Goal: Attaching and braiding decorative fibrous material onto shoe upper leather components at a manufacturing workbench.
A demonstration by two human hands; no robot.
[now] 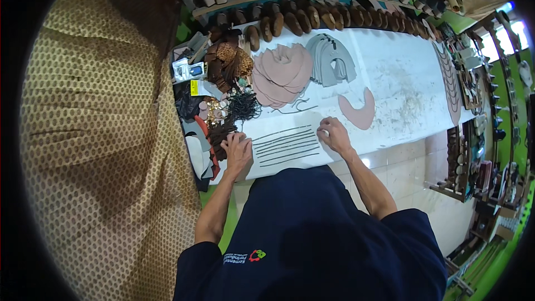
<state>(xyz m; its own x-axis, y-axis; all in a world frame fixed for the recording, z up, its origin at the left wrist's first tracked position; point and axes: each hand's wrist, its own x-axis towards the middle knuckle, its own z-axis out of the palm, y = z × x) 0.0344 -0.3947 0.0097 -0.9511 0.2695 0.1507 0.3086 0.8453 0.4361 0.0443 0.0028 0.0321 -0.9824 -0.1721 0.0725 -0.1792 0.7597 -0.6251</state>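
Note:
Several thin dark cords (285, 145) lie side by side in near-parallel rows on the white tabletop (384, 142) before me. At their left ends rests my left hand (238, 149), fingers bent and somewhat apart, with nothing visible in them. My right hand (334, 135) is beside the right ends, its fingers curled together in a pinch. Whatever its fingertips hold, if anything, is too small to make out. Beyond the cords sits a tangled bunch of dark cord (243, 105), and a few loose cords (298, 106) lie to its right.
Fanned pink cut pieces (282, 75) and stacked grey curved pieces (330, 58) lie farther back. A single pink U-shaped piece (359, 112) is right of my right hand. Leopard-print material (231, 58) and small supplies crowd the left. Shoe lasts (301, 22) line the far edge.

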